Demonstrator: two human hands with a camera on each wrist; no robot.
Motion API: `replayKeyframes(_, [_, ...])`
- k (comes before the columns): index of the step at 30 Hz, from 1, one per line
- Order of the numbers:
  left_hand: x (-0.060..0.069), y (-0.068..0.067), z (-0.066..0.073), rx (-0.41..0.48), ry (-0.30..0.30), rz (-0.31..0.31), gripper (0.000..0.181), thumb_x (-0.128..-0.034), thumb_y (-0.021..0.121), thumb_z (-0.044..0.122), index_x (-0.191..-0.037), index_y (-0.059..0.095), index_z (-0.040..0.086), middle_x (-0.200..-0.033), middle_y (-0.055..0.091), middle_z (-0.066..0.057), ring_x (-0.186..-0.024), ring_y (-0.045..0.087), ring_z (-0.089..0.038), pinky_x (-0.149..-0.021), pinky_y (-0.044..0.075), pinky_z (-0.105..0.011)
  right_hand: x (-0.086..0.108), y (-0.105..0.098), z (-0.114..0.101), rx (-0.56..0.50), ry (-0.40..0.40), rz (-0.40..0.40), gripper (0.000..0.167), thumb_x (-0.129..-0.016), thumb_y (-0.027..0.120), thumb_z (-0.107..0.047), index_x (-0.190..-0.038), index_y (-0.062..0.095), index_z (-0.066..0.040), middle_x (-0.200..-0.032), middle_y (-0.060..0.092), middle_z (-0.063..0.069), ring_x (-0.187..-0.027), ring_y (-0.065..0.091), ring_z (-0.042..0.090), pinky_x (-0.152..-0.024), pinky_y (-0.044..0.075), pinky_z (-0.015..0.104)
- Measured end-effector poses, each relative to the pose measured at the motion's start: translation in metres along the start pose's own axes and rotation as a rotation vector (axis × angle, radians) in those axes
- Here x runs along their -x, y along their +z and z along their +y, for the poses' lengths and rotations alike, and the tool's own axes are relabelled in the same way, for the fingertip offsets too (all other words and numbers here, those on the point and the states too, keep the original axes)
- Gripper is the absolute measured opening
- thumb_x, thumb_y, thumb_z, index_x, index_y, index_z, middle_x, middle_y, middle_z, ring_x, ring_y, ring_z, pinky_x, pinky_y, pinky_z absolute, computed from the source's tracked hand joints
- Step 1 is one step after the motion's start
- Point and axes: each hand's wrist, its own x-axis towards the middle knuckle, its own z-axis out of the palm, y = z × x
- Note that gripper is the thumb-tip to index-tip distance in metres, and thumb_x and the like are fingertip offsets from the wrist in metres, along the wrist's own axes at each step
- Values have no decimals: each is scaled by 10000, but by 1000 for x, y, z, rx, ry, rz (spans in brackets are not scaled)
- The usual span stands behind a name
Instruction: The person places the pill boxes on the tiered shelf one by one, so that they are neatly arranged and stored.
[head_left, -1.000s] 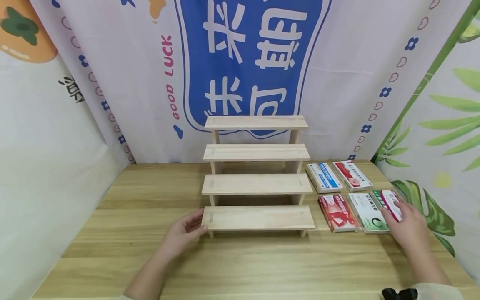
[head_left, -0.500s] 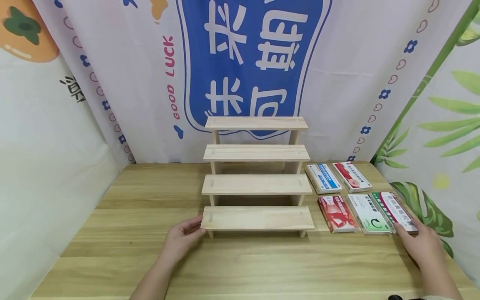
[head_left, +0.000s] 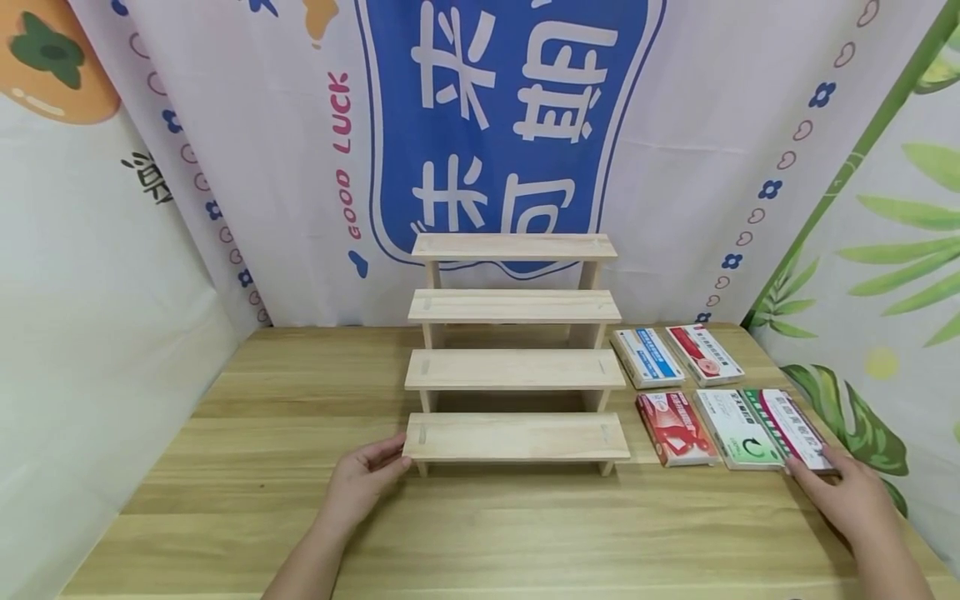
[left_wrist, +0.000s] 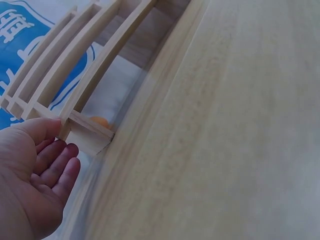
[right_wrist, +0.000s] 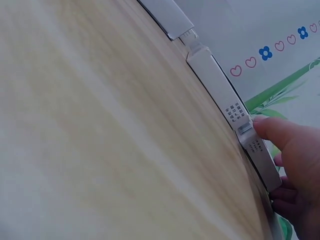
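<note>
Gripping the lowest board (head_left: 513, 436) of the four-tier wooden rack (head_left: 513, 369) at its left end, left hand (head_left: 360, 482) has fingers curled there, while right hand's (head_left: 847, 498) fingers clamp the near end of the green-and-magenta box (head_left: 791, 427), flat on the surface (head_left: 525, 533), rightmost in the front row, just beside the green-and-white box (head_left: 738, 427).

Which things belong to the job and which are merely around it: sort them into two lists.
Job, judging by the hands:
stepped wooden stand, left hand holding it
green-magenta box, right hand holding it
likely also: red box, white-green box, blue-white box, red-white box

Merely around:
tabletop
printed wall hangings
</note>
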Motion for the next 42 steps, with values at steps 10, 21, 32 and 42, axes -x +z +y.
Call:
replayKeyframes(10, [1,-1,-2,-3,-1,7,407,-884,715,103,-1259,616,-18,-1348,599,-181,-1207,613,-315,-918,562,-209,-1,1,-2,-45,84,0,930,-936,503,-590,-1467,201,110,-1426,225,485,-1275,259,640,-1027,307,729])
replayKeyframes(21, [3,-1,-1,-33,-26,21,420,-875,736,170,-1256,634,24,-1347,612,-139,-1222,604,-307,-944,554,-227,-9,-27,-45,-138,-17,67,883,-940,501,-603,-1519,198,-8,-1465,222,451,-1262,299,647,-939,340,752])
replayKeyframes(32, [1,1,-2,-23,-25,16,421,-869,738,152,-1255,632,19,-1336,619,-144,-1219,606,-308,-946,552,-230,-25,-66,-137,-224,-209,43,837,-947,498,-595,-1544,223,-77,-1509,263,389,-1314,327,596,-1004,358,718])
replayKeyframes(42, [1,2,-2,-7,-7,27,412,-876,733,139,-1252,632,5,-1334,617,-157,-1209,613,-303,-932,556,-214,-33,-88,-218,-276,-349,6,818,-917,540,-618,-1540,294,-149,-1510,334,312,-1304,371,492,-985,401,677])
